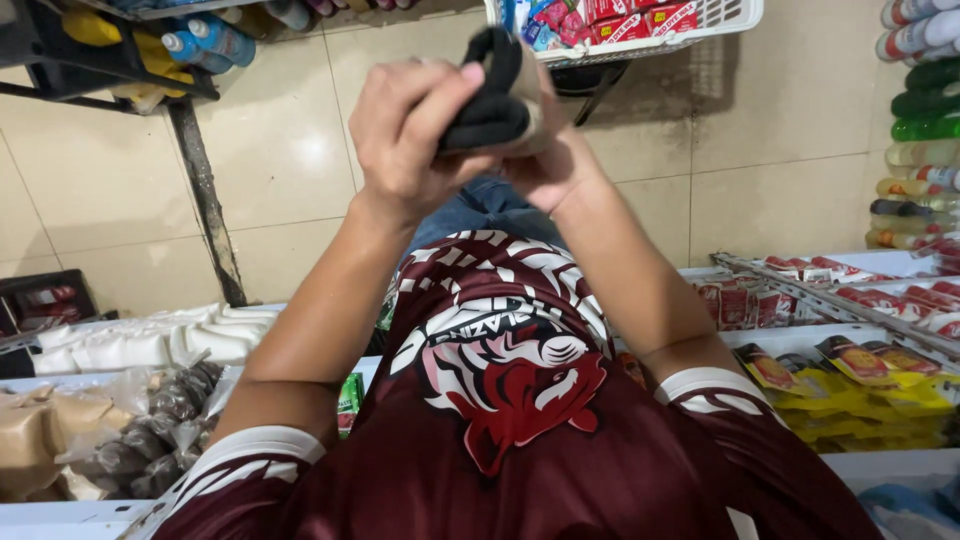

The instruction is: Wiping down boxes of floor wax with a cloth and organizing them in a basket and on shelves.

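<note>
1. A black bundle of soft material [492,100], possibly cloth, is held up in front of the person's chest, above the tiled floor [280,150]. What kind of thing it is cannot be told.
2. The left hand [410,135] is clenched around the bundle from the left side. Its fingers [440,95] wrap over the top of the black material.
3. The right hand [545,150] grasps the same bundle from the right and from beneath. It is largely hidden behind the bundle and the left hand.
4. Both forearms rise from a maroon jersey [500,420] with white sleeve bands and a printed animal head.
5. A white wire basket [720,25] of red packets hangs just beyond the hands.
6. Low on the left lie clear bags of brown and dark goods [150,430], with white packages [140,345] behind them.
7. On the right, yellow sachets [860,390] and red packets [880,300] fill shelf trays.
8. Bottles [920,130] line the right edge.
</note>
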